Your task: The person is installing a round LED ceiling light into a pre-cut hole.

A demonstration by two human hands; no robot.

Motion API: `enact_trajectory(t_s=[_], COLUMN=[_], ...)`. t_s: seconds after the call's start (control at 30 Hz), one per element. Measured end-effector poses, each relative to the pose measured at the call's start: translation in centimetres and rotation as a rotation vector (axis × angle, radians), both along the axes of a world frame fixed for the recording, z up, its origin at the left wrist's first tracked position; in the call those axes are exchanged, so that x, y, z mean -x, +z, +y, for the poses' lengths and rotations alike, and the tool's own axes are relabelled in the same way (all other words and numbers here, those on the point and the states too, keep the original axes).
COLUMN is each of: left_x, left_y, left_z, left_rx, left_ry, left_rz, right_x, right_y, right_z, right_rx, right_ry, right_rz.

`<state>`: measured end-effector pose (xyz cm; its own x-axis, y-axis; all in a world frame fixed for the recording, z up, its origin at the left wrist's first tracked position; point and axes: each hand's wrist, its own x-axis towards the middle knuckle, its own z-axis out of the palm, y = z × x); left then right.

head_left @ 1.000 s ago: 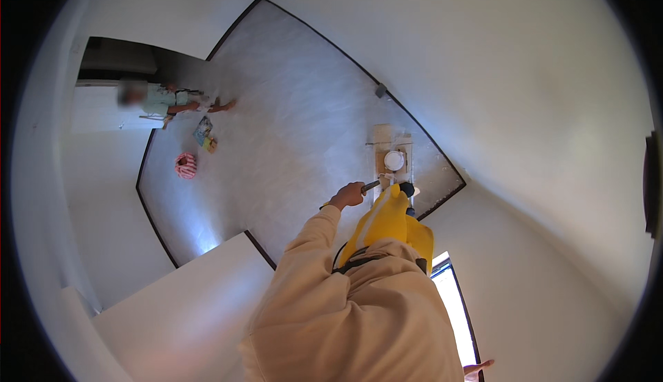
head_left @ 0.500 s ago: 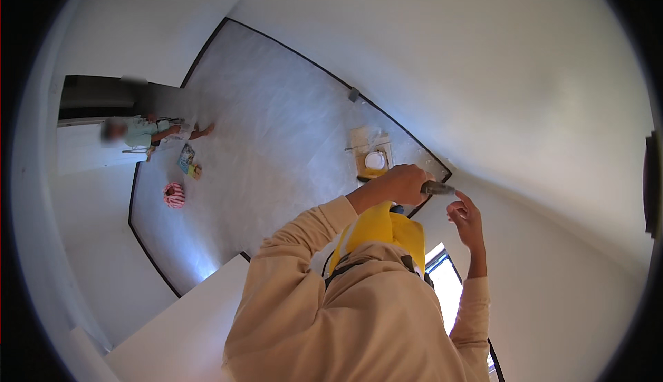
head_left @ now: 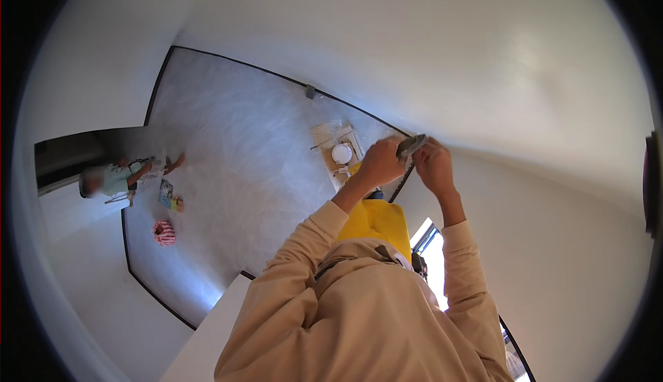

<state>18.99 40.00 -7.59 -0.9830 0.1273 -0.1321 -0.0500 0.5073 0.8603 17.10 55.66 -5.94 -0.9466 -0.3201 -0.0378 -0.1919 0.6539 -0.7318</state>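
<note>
Hand tool: dark grey, slim, slanted; gripped in left hand, far end at right hand. Type unclear.

Pale, smooth walls are rising around a mottled grey floor, with a dark skirting strip running along much of its edge. A shadowy opening is breaking the wall at the left, while a dark-framed window is glowing white at the lower right. Bluish-white light is gleaming on the floor near a white partition.
</note>
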Motion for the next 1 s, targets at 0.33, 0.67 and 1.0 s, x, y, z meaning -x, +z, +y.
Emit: enact_trajectory(t_s=[0.33, 0.67, 1.0], left_x=[4.3, -3.1, -13.9], left_y=[6.3, -10.8, -17.6], left_z=[0.6, -6.1, -8.7], left_rx=[0.004, 0.278, 0.427], left_ry=[-0.068, 0.209, -0.061], left_rz=[0.264, -0.267, -0.656], right_x=[2.0, -9.3, -7.1], right_y=[5.4, -12.6, -6.3], right_z=[3.9, 18.8, 8.3], right_rx=[0.410, 0.093, 0.011], right_ry=[-0.182, -0.556, 0.131], right_rz=[0.004, -0.387, -0.116])
